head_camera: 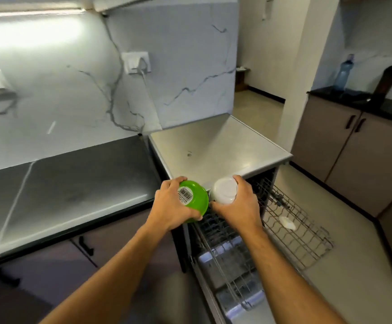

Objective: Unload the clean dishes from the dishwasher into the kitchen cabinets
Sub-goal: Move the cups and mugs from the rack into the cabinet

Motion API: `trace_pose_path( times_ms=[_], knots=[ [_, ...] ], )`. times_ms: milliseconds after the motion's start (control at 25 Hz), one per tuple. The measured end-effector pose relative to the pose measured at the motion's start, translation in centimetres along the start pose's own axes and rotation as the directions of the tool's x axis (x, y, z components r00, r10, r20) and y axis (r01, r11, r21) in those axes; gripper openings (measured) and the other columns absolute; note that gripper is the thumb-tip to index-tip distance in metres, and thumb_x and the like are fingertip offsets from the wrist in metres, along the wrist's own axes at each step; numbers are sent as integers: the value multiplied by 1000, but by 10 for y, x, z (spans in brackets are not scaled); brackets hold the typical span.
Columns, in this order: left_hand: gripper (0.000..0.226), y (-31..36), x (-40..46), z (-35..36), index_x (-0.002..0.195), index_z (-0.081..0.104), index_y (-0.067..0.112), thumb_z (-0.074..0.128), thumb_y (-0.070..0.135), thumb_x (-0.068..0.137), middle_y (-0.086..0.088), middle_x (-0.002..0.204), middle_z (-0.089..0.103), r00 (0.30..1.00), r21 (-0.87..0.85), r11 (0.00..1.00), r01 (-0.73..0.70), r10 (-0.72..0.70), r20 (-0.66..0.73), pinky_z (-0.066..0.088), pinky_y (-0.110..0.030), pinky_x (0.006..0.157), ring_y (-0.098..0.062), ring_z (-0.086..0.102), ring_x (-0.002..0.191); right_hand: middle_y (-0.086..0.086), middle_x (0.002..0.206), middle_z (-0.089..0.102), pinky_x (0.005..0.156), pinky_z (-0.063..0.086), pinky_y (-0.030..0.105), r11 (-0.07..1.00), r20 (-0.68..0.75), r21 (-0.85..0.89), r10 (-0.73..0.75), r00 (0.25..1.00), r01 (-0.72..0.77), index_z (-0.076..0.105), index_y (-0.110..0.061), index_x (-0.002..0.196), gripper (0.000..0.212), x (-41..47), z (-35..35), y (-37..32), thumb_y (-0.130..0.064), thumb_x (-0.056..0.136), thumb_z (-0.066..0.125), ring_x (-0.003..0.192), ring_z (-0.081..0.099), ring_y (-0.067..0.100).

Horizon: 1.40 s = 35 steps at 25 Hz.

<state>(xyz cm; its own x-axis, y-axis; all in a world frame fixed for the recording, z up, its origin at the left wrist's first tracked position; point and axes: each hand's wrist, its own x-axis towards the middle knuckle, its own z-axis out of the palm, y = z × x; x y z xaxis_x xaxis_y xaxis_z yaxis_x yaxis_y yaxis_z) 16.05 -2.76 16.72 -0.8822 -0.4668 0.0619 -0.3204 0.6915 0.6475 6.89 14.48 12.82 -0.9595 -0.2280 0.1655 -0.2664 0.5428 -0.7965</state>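
Head view, leftmost: dark countertop under a marble backsplash with a wall socket. Then left hand curled round an upturned green bowl, barcode sticker on its base, just beside right hand gripping an upturned white bowl, both raised at the front edge of the dishwasher top, above the open dishwasher. Further right, pulled-out wire rack holding one small white item; far right, brown cabinets, with a blue bottle and a dark bottle on the counter above them
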Motion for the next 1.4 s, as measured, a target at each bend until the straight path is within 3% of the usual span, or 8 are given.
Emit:
trace_pose_path(
  times_ms=[280, 440, 560, 760, 880, 1040, 1240, 1400],
  knots=[
    [114, -14, -3, -108, 133, 46, 37, 82, 58, 26, 8, 117, 46, 980, 33, 995, 89, -82, -182, 51, -40, 94, -22, 51, 110, 0, 137, 47, 96, 48, 38, 978, 99, 22, -207, 973, 206, 35, -29, 142, 105, 26, 32, -111, -58, 52, 81, 116, 52, 30],
    [105, -33, -4, -176, 132, 48, 34, 89, 48, 37, 8, 116, 46, 954, 21, 993, 116, -105, -279, 45, -21, 76, -17, 51, 105, 3, 135, 48, 97, 46, 37, 950, 120, 87, -309, 943, 300, 38, -26, 141, 105, 38, 68, -185, -56, 51, 83, 117, 53, 31],
    [103, -56, -4, -240, 135, 46, 31, 90, 46, 44, 4, 121, 48, 927, 73, 987, 143, -108, -361, 41, -25, 80, -16, 48, 102, 3, 132, 51, 97, 48, 38, 911, 142, 160, -401, 905, 379, 41, -27, 139, 105, 42, 103, -250, -59, 49, 84, 116, 54, 28],
    [106, -94, 20, -333, 138, 44, 28, 87, 53, 44, 0, 127, 50, 892, 134, 979, 152, -78, -444, 47, -30, 82, -19, 49, 105, 2, 124, 53, 91, 53, 42, 847, 113, 200, -519, 847, 492, 43, -28, 133, 103, 58, 151, -348, -64, 45, 83, 108, 56, 25],
    [106, -112, 42, -381, 137, 42, 28, 84, 59, 44, 2, 128, 51, 888, 119, 987, 111, -45, -457, 50, -29, 77, -20, 50, 108, 1, 126, 53, 90, 54, 45, 814, 72, 195, -568, 820, 547, 42, -27, 134, 105, 72, 176, -399, -67, 46, 82, 109, 55, 24],
    [102, -121, 62, -426, 139, 31, 23, 90, 41, 57, 5, 118, 44, 867, 1, 1000, 7, -6, -498, 42, -18, 62, -17, 46, 105, 5, 131, 53, 93, 53, 40, 790, 24, 220, -591, 807, 572, 41, -20, 140, 103, 95, 191, -449, -56, 56, 89, 114, 55, 25],
    [97, -122, 88, -469, 135, 38, 21, 91, 40, 56, 6, 119, 50, 844, -2, 997, -76, 63, -532, 50, -25, 76, -16, 50, 106, 4, 125, 54, 82, 51, 30, 766, -43, 270, -595, 802, 583, 43, -18, 139, 98, 123, 196, -492, -48, 59, 91, 107, 55, 22],
    [97, -119, 116, -489, 135, 40, 20, 92, 37, 55, 3, 121, 53, 813, -35, 991, -131, 88, -576, 52, -26, 79, -16, 51, 107, 5, 123, 56, 87, 54, 37, 748, -73, 220, -627, 775, 626, 42, -21, 137, 100, 149, 198, -523, -47, 54, 92, 106, 57, 24]
  ],
)
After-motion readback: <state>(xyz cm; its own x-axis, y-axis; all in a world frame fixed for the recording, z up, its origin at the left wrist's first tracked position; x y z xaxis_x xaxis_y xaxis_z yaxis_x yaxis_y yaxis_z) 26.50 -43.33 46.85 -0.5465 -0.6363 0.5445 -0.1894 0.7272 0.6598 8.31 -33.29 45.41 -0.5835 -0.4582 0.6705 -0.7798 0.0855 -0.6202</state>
